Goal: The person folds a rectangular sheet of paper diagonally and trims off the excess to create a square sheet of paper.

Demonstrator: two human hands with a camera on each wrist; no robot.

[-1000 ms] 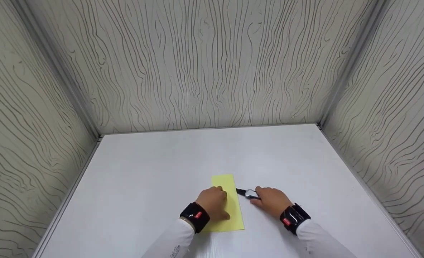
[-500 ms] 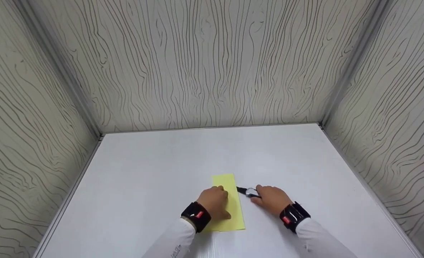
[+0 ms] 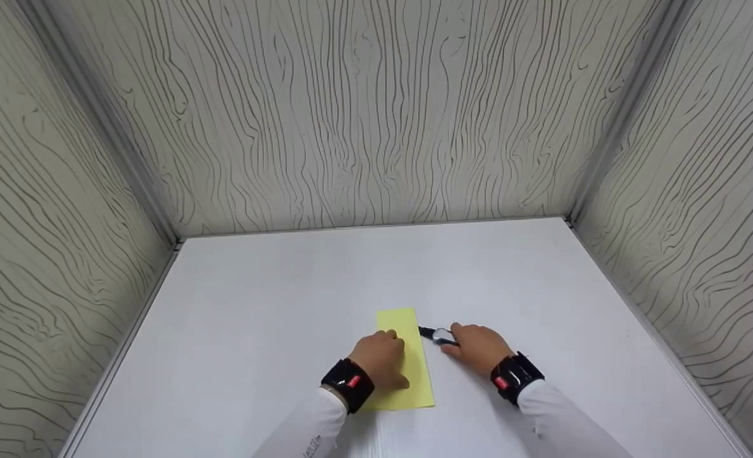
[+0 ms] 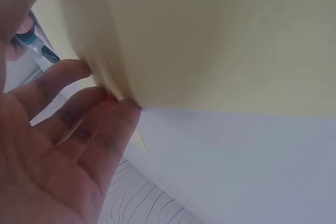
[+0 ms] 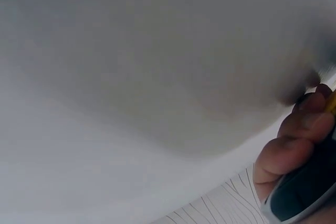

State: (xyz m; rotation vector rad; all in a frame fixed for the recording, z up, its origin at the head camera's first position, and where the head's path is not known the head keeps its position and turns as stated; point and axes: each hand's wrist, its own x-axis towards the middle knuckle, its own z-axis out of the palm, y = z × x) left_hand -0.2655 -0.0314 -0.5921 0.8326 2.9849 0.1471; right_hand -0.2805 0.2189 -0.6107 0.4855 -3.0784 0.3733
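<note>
A narrow yellow sheet of paper (image 3: 418,375) lies lengthwise on the white table. My left hand (image 3: 379,360) rests on it, fingertips pressing the surface. The left wrist view shows those fingertips (image 4: 123,109) on the paper (image 4: 210,40), which creases slightly beneath them. To the right, my right hand (image 3: 479,348) grips a utility knife (image 3: 443,336). Its dark front end meets the paper's right edge, but the blade is too small to make out. In the right wrist view, fingers wrap the knife's dark green handle (image 5: 304,184) with its grey rim.
The white table (image 3: 275,286) extends around the paper. Wood-patterned panels (image 3: 351,114) enclose it at the back and both sides, with grey metal strips at the corners. Each wrist wears a black band (image 3: 518,379).
My right hand and the knife have slid a little away from me along the paper's right edge. The left hand and the paper stay in place.
</note>
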